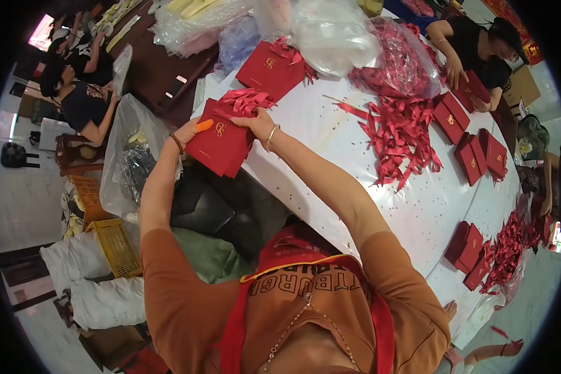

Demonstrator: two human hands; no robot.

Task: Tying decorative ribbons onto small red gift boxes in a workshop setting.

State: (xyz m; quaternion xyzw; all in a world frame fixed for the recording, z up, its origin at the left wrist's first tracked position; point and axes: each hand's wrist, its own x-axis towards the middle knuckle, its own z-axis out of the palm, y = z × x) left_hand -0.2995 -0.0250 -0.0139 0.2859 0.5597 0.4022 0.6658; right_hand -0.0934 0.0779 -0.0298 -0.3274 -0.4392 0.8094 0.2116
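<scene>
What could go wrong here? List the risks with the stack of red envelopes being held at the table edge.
1. The stack of red envelopes is held by both hands, left hand and right hand, out past the white table edge; a loose grip could fan them onto the floor.
2. The red ribbons bunched on top look unsecured and may slide off.
3. The loose ribbon pile nearby could snag on a sleeve or an envelope.
</scene>
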